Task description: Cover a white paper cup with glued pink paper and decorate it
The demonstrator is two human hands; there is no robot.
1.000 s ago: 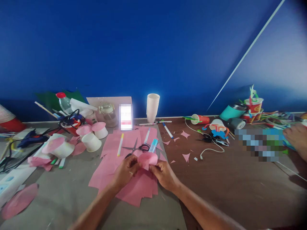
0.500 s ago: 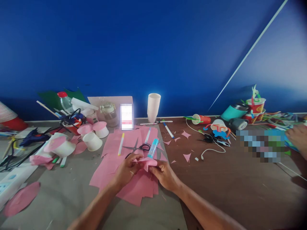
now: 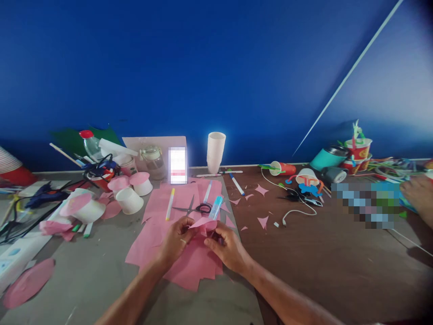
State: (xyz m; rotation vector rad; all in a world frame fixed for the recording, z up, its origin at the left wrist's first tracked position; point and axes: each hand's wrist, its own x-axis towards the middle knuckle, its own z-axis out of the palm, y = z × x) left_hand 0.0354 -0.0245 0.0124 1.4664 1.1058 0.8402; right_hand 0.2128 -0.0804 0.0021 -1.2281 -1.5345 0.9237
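Paper (image 3: pixel 204 223): held up, curled.
Left hand (image 3: pixel 176 238): pinching it — seemingly to steady it.
Right hand (image 3: pixel 229 246): at its edge — can't tell if gripping.
Scissors (image 3: pixel 191 211): just beyond, likely for reach.

I work at what looks like a shared craft bench: pink sheets (image 3: pixel 189 266), markers (image 3: pixel 170 204) and offcuts (image 3: pixel 261 190) surround the scissors (image 3: pixel 191 211); paper-topped cups (image 3: pixel 144 186) sit left of the scissors, another person's hand (image 3: pixel 419 194) far right of them.

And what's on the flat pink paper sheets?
I can see open scissors, a yellow-capped marker, another marker and what looks like a glue stick. Anything under the left hand, right hand and curled pink paper is covered.
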